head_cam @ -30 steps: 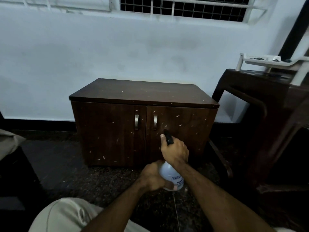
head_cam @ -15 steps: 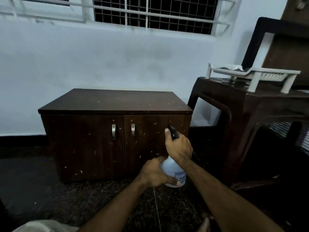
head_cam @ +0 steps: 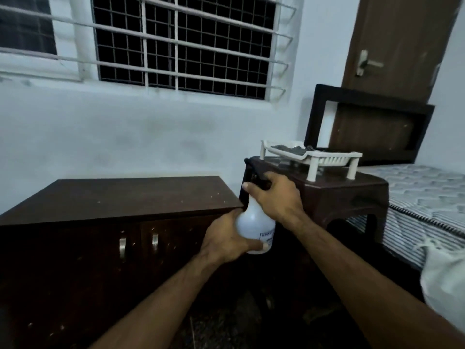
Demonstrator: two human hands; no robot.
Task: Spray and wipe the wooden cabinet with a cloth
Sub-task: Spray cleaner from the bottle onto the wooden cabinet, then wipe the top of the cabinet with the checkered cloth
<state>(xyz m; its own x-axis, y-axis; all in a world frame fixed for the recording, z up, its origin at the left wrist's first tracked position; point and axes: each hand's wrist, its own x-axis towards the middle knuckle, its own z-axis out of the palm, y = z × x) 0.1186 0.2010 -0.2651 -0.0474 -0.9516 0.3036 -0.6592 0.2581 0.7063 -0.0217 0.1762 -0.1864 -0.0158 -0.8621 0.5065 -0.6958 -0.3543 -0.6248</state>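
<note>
The dark wooden cabinet (head_cam: 120,197) stands against the wall at the left, with two doors, metal handles and pale specks on its top and front. I hold a white spray bottle (head_cam: 254,222) with a black nozzle head just off the cabinet's right front corner. My left hand (head_cam: 226,241) grips the bottle's body from below and behind. My right hand (head_cam: 274,197) is curled round the black trigger head on top. No cloth is visible.
A dark brown plastic stool (head_cam: 334,197) stands right of the cabinet with a white rack (head_cam: 312,154) on it. A striped mattress (head_cam: 427,197) lies at the far right. A barred window (head_cam: 186,44) is above, a brown door (head_cam: 397,46) behind.
The view has swung up and to the right, so the cabinet now sits lower left. Both hands have lifted the bottle from in front of the right door up to the top corner's height.
</note>
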